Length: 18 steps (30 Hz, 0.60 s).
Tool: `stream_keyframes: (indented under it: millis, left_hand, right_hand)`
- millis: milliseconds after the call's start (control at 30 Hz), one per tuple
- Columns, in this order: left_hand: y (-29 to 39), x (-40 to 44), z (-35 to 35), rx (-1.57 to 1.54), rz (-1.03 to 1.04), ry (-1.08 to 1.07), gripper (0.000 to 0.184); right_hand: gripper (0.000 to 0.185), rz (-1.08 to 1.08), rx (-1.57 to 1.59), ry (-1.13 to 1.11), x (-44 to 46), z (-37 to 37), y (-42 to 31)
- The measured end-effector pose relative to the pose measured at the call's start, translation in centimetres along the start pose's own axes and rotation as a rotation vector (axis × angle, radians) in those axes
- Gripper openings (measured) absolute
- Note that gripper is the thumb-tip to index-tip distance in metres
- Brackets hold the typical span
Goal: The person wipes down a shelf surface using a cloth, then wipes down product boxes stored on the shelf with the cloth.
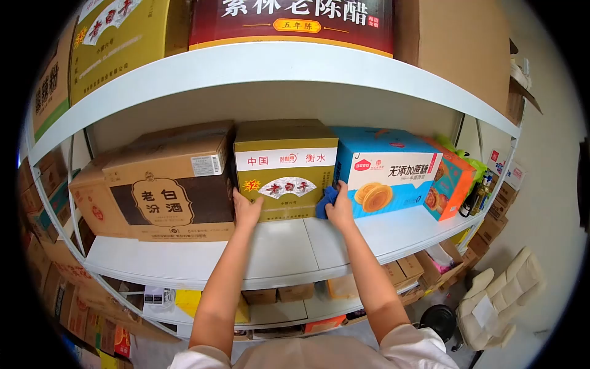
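An olive-gold carton [287, 204] with a white band and a silver fan-shaped label stands upright on the middle shelf. At its lower left edge, my left hand [247, 208] grips the corner, thumb on the front and fingers along the side. My right hand [340, 208] holds a blue cloth [326, 201] against the carton's lower right edge. Part of the right fingers sits in the gap beside a blue-and-white food box [388, 178]. On the left, close to my left hand, is a brown liquor carton [209, 206] with a dark front panel.
The white shelf board [276, 249] shows in front of the cartons. Above hangs the upper shelf edge [295, 61], bearing a dark red vinegar carton [289, 27]. An orange-and-teal box [452, 184] and bottles [481, 195] stand at right. A cream chair [504, 295] is lower right.
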<state>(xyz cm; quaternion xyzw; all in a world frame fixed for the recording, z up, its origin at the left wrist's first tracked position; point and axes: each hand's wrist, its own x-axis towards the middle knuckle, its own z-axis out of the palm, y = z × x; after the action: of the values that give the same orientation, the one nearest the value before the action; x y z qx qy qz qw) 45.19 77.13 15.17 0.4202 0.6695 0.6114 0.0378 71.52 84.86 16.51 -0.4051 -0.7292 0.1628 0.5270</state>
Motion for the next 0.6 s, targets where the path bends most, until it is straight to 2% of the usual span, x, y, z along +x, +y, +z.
stream_keyframes:
  millis: [67,100,167,200,267,300,367,400,433,500,600]
  left_hand:
    - [-0.7,0.4,0.2,-0.056,-0.019,-0.026,0.095]
    - [-0.6,0.5,0.1,-0.056,-0.015,-0.025,0.095]
    - [-0.3,0.6,-0.2,-0.193,-0.166,-0.106,0.092]
    - [-0.2,0.6,-0.2,-0.194,-0.161,-0.105,0.092]
    - [-0.2,0.4,-0.2,-0.329,-0.215,-0.133,0.089]
    - [-0.2,0.2,-0.2,-0.329,-0.212,-0.135,0.089]
    - [-0.1,0.0,-0.2,-0.367,-0.164,-0.136,0.088]
    - [-0.4,-0.1,-0.2,-0.364,-0.161,-0.138,0.088]
    - [-0.6,-0.1,-0.2,-0.384,-0.157,-0.161,0.087]
    - [-0.9,-0.1,-0.4,-0.401,-0.151,-0.182,0.086]
    - [-0.5,-0.5,-0.5,-0.402,-0.175,-0.182,0.085]
  right_hand:
    - [0.07,-0.003,-0.026,0.039,0.4,0.8,-0.5]
    - [0.07,-0.005,-0.024,0.041,0.8,1.2,0.0]
    - [0.073,-0.213,-0.069,0.181,1.7,2.3,1.0]
    - [0.073,-0.216,-0.068,0.186,2.0,2.0,0.2]
    - [0.072,0.187,-0.043,-0.121,2.2,1.0,-2.0]
    - [0.072,0.187,-0.041,-0.118,2.4,1.3,-1.4]
    - [0.077,0.43,0.246,-0.32,3.3,2.9,1.5]
    - [0.085,0.41,0.262,-0.381,3.6,3.0,2.2]
    - [0.085,0.41,0.265,-0.38,3.4,3.0,3.0]
    - [0.092,0.263,0.134,-0.351,3.1,2.9,3.5]
    - [0.095,0.318,0.09,-0.35,2.8,2.4,2.7]
